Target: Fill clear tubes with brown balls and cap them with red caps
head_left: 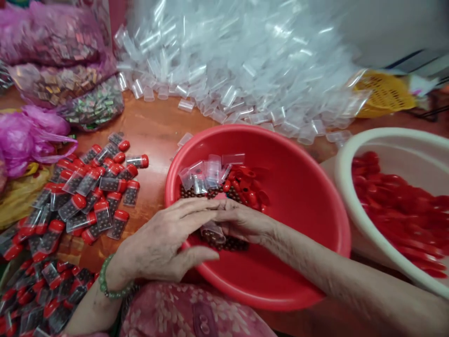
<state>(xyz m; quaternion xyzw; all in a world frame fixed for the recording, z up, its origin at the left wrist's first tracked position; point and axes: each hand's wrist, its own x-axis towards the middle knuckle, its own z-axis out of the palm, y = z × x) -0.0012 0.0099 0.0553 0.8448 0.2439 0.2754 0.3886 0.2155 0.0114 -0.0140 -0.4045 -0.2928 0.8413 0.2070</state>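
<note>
Over the near left rim of a red basin (298, 187), my left hand (175, 234) is spread with its thumb apart, and I see nothing in it. My right hand (245, 220) reaches into the basin, its fingertips overlapped by those of my left hand. A clear container (213, 232) lies just under the right hand's fingers, above dark brown beads (236, 244); whether the hand grips it is unclear. Beyond the hands in the basin are empty clear containers (213, 169) and red caps (250, 192).
Filled containers with red caps (103, 214) are heaped on the table (150, 117) at left, near pink bags (52, 35). A large pile of clear containers (238, 65) spreads behind the basin. At right stand a white tub (345, 159) of red pieces and a yellow basket (384, 92).
</note>
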